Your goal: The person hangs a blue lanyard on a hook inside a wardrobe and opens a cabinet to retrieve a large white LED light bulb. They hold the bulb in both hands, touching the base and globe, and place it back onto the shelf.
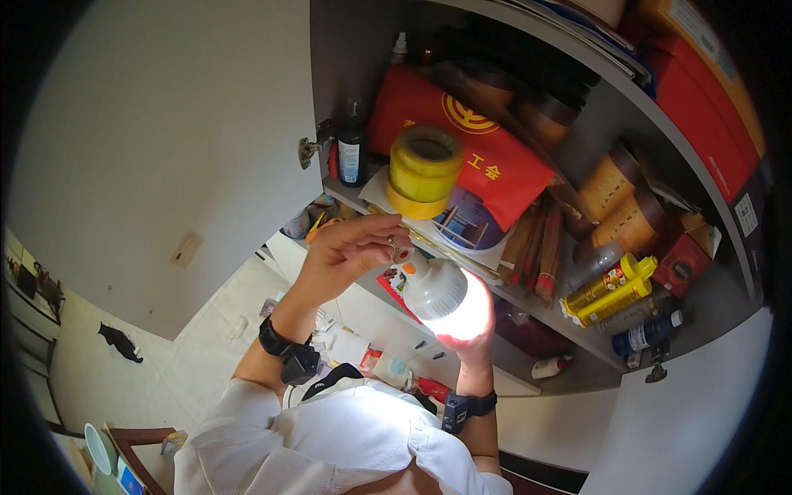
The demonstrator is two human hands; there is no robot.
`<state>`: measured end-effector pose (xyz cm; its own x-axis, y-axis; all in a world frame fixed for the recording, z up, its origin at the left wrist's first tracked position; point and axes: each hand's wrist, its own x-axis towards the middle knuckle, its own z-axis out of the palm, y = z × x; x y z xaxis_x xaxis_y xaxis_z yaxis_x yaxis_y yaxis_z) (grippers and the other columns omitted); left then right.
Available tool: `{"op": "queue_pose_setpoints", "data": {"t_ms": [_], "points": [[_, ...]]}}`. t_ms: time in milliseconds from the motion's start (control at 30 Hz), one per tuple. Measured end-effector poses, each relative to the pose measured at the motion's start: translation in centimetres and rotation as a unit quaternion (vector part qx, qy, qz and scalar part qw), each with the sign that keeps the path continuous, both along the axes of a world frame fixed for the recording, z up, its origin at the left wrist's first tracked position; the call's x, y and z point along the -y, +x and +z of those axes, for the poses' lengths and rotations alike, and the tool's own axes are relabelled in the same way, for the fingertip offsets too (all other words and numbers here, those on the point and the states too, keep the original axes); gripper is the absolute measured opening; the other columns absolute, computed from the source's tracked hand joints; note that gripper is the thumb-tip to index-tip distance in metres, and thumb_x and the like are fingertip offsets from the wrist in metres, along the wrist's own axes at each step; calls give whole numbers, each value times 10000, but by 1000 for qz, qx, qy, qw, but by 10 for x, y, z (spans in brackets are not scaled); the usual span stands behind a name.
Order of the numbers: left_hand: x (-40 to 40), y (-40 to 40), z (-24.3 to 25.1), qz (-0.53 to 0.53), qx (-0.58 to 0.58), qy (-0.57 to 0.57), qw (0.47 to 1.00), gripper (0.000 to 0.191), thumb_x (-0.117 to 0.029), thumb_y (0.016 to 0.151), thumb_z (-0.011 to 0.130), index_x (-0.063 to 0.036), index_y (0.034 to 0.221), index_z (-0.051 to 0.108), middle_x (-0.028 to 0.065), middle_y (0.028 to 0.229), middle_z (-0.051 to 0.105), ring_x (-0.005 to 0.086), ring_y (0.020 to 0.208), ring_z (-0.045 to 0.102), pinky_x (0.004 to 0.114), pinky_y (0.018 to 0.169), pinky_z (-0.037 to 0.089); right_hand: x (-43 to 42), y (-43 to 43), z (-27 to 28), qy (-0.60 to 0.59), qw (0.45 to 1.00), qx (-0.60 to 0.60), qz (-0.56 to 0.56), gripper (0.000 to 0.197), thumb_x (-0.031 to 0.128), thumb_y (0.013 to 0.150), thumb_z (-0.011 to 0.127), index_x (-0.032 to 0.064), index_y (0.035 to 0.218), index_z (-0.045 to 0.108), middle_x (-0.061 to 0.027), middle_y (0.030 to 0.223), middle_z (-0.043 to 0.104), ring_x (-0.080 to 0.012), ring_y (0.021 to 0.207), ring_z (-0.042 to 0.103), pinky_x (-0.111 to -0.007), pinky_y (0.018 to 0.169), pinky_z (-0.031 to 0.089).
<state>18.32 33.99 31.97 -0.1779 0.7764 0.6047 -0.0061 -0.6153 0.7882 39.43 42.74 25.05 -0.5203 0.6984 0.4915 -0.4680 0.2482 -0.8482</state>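
A lit LED bulb lamp with a grey-white body and an orange button is held up before the open cabinet. My right hand wraps around its glowing dome, and the glare hides some of the fingers. At the other end, my left hand pinches the small metal hook on the lamp's cap between thumb and fingers. Just beyond the left fingertips, stacked rolls of yellow adhesive tape stand on the cabinet shelf. Both wrists wear black straps with small devices.
A red bag, a dark bottle, bundled sticks, canisters and a yellow twin cartridge crowd the shelf. An open cabinet door stands left, another right. A black cat is on the floor.
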Motion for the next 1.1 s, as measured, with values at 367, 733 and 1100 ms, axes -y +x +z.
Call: {"op": "queue_pose_setpoints", "data": {"t_ms": [367,733,1100], "points": [[70,-3,31,252,-193,-23,948,351,-35,759,685,22,1092,588,156,1052,611,232,959,614,296,802,509,2,-26,-9,21,998,22,58,848,255,551,831,-12,1245,423,-121,1164,523,-217,1074,517,-364,946,416],[204,-52,65,818,-273,248,442,234,-87,866,554,-37,1093,576,136,1216,536,277,1150,500,403,956,424,2,-18,-5,-65,993,58,73,980,428,525,837,-22,1270,386,-115,1190,500,-212,1101,494,-359,950,403],[202,-48,6,576,-228,193,761,236,-155,880,550,30,1028,561,164,992,590,256,863,593,371,777,500,11,-30,13,74,997,19,-5,876,205,549,820,-9,1267,366,-129,1219,464,-240,1117,482,-393,958,405]]}}
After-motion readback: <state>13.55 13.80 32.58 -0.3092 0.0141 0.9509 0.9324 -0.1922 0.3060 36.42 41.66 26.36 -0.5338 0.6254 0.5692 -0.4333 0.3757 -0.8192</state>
